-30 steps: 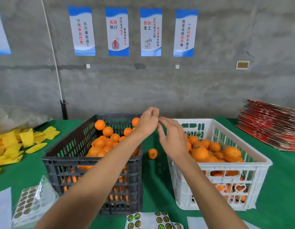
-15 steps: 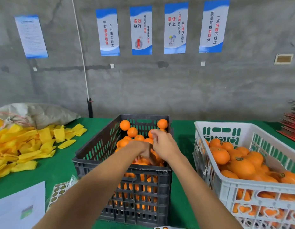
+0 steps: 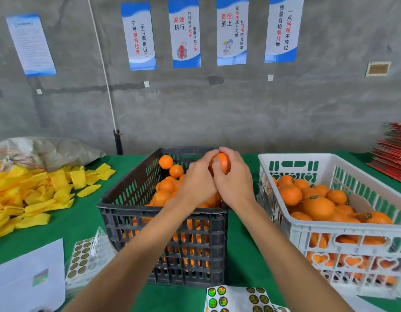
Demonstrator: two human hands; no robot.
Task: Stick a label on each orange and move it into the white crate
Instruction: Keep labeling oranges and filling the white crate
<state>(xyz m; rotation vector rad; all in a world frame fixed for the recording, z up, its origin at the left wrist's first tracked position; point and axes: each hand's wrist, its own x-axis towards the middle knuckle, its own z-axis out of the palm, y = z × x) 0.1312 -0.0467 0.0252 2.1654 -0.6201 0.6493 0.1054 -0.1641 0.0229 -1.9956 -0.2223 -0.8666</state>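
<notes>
Both hands hold one orange above the far right corner of the black crate. My right hand grips it from the right with the thumb pressed on its front. My left hand grips its left side. The black crate holds several loose oranges. To the right stands the white crate, filled with several oranges. A sheet of round green and gold labels lies at the near table edge.
More label sheets in a clear bag and white paper lie near left. Yellow foam sleeves are heaped on the left by a grey sack. Red flat cartons are stacked far right. The table is covered in green cloth.
The hands went down into the black crate, then rose with an orange held between them. My view shifted left, bringing the black crate to the middle.
</notes>
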